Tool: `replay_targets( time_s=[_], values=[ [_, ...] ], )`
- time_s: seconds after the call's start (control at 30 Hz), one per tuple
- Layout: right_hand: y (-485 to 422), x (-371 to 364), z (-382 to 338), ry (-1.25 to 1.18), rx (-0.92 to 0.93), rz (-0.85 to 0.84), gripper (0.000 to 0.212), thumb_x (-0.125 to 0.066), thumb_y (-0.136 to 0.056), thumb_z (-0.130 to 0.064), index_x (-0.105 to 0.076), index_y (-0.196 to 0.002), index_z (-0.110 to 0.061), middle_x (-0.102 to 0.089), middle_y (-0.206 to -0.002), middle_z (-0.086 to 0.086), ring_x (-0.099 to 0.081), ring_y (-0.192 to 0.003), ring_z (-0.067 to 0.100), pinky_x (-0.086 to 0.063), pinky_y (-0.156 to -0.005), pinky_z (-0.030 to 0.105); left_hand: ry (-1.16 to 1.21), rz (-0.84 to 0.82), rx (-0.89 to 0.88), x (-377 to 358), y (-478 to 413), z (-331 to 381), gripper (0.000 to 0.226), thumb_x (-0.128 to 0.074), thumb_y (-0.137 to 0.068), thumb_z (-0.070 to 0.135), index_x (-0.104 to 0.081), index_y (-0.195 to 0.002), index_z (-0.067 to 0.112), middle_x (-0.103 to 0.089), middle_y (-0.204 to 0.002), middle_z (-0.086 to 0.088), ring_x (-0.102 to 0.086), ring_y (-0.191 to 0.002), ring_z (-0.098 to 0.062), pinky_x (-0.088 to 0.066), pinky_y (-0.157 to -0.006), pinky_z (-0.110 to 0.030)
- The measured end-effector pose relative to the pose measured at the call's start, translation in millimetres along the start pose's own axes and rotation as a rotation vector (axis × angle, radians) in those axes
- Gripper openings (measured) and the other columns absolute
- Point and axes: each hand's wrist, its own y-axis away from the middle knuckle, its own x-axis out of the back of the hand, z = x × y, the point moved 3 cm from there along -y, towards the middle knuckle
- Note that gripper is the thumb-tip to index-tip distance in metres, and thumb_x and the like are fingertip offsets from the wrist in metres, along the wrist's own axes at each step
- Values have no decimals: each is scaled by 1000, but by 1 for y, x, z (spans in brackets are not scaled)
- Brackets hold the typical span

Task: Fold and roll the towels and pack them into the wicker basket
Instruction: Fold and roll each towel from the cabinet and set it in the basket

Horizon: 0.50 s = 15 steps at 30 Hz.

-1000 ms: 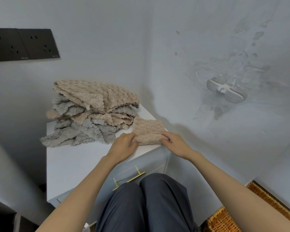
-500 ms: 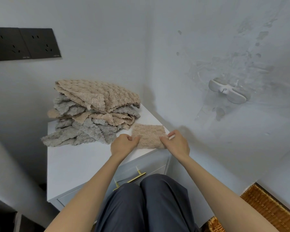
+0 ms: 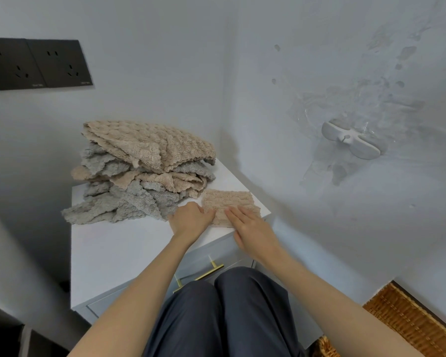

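Since the earlier frame the right hand [image 3: 250, 225] has been shifted from the right edge of the folded beige towel [image 3: 229, 200] onto its near half, fingers laid flat and pressing. Beyond and left of the hands, a loose pile of towels [image 3: 139, 171] is heaped on the white surface [image 3: 113, 248]. The left hand [image 3: 191, 219] is set at the folded beige towel's left edge, fingers curled; whether the edge is pinched cannot be told. The towel is judged light, soft and limp, best taken along the near edge and rolled tightly. The wicker basket [image 3: 410, 323] is seen low, right of the right hand.
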Motion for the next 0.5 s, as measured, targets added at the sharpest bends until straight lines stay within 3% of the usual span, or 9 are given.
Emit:
replay_targets(
  time_s=[0.07, 0.13, 0.27, 0.37, 0.5],
  values=[
    [6, 7, 8, 2, -2, 93, 54, -53, -91, -9, -40, -143, -6, -43, -146, 10, -41, -136, 26, -36, -108, 35, -23, 11, 1, 0, -2, 1, 35, -56, -84, 48, -53, -68, 16, -69, -83, -6, -62, -88, -26, -44, -89, -38],
    [10, 11, 18, 30, 1, 147, 52, -61, -86, -5, -50, -136, -2, -53, -137, 14, -52, -126, 29, -45, -100, 39, -52, 51, -37, 0, -2, 2, 32, -57, -85, 44, -56, -93, 12, -66, -99, -7, -60, -95, -28, -48, -85, -38],
    [9, 8, 30, 84, 15, -32, 57, -39, -96, -4, -22, -151, -12, -27, -156, 4, -27, -143, 18, -24, -115, 28, -112, 163, -395, -2, 3, 7, 22, -51, -95, 27, -58, -114, 20, -53, -117, -3, -52, -106, -25, -48, -72, -34],
    [4, 11, 33, 73, -13, -71, 58, -37, -98, -3, -21, -151, -19, -26, -156, -2, -26, -143, 14, -33, -110, 29, -112, 166, -602, -1, 8, 1, 25, -47, -99, 23, -66, -115, 19, -63, -111, 0, -57, -103, -23, -45, -77, -33],
    [-1, 18, 37, -55, -43, -105, 43, -37, -99, -14, -35, -142, -19, -49, -139, 6, -45, -125, 25, -47, -89, 38, -119, -9, -587, 1, 6, -9, 37, -50, -94, 26, -57, -130, 19, -60, -125, 0, -53, -116, -20, -42, -96, -34]
  ],
)
